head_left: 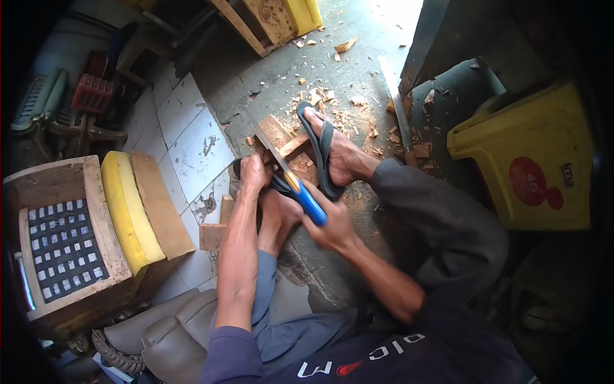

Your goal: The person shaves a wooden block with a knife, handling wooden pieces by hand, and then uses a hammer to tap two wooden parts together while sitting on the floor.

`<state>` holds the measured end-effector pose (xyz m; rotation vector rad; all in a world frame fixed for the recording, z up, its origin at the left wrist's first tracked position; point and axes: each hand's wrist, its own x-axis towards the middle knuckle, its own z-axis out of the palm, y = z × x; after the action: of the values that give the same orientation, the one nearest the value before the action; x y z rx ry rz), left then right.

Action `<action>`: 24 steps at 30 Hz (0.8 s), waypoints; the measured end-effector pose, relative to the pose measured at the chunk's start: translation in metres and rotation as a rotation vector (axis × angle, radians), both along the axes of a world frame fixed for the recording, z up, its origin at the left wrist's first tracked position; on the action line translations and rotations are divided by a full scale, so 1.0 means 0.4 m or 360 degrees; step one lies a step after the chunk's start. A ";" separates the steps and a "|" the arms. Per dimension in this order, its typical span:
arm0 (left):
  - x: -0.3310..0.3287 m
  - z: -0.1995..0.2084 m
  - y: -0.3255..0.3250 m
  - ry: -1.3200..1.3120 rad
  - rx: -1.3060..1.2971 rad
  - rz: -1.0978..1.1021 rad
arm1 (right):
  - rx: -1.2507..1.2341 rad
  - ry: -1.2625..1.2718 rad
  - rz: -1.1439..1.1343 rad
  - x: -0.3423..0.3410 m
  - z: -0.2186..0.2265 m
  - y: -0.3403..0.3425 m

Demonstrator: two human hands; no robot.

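Observation:
My right hand (329, 224) is wrapped round the blue handle of a long-bladed tool (311, 203). Its narrow metal blade points up and away, lying over pieces of wood (275, 131) on the floor; whether it is a saw or a large knife I cannot make out. Close beside the blade, my left hand (256, 171) is closed with its fingers curled, and what they grip is hidden. A wood strip (294, 144) lies between the blade and my sandalled right foot (329, 150). The left foot (278, 211) is under my hands.
Wood chips (326, 96) and sawdust are scattered over the floor. At left stands a wooden seat frame with webbing (67, 246), beside yellow foam (128, 214). A yellow plastic stool (486, 137) is at right. A long pale strip (394, 96) lies nearer my right foot.

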<state>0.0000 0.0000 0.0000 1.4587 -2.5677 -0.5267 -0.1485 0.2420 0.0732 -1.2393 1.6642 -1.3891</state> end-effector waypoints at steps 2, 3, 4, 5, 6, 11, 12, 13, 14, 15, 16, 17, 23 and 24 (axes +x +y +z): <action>0.006 0.031 0.016 0.0061 -0.0211 -0.0096 | -0.0158 -0.0189 -0.0096 -0.006 0.025 0.034; -0.085 0.044 -0.036 0.0209 -0.0236 -0.0023 | -0.0197 -0.0028 -0.0062 -0.076 0.020 -0.056; -0.128 0.032 -0.029 0.0229 -0.0119 -0.0007 | -0.0097 0.0007 -0.0091 -0.093 -0.005 -0.123; -0.125 0.017 -0.002 0.0220 -0.0004 0.0051 | 0.0006 0.0016 -0.0079 -0.086 -0.025 -0.141; -0.071 0.010 0.007 0.0080 0.0048 0.0061 | 0.0073 -0.0040 -0.0013 -0.059 -0.002 -0.132; -0.049 0.048 -0.017 0.0041 -0.0195 0.0018 | -0.0199 0.0001 -0.0042 -0.052 -0.003 -0.060; -0.056 0.036 -0.014 0.0095 -0.0108 0.0008 | -0.0110 0.0040 -0.0059 -0.049 -0.014 -0.073; -0.080 0.014 0.008 0.0158 -0.0007 -0.0014 | 0.0070 -0.0026 -0.0046 -0.079 -0.034 -0.127; -0.062 0.013 0.018 0.0116 0.0008 -0.0019 | 0.0058 -0.0062 -0.0070 -0.069 -0.025 -0.108; -0.056 0.030 0.006 0.0106 -0.0025 -0.0018 | -0.0002 -0.0067 -0.0085 -0.077 0.004 -0.103; -0.052 0.038 0.005 0.0105 -0.0048 -0.0008 | -0.0151 -0.0091 -0.0141 -0.080 0.021 -0.073; -0.055 0.039 0.013 0.0104 -0.0049 0.0004 | -0.0279 -0.0115 -0.0194 -0.087 0.038 -0.020; -0.076 0.060 0.024 -0.0002 0.0127 0.0180 | -0.0249 -0.0145 -0.0150 -0.302 0.293 0.117; -0.085 0.082 0.025 0.0040 0.0170 0.0227 | -0.0296 -0.0033 -0.0141 -0.354 0.343 0.134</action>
<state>-0.0338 0.0100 0.0330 1.6431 -2.4273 -0.6653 -0.2900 0.2955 0.2106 -1.2611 1.6223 -1.6365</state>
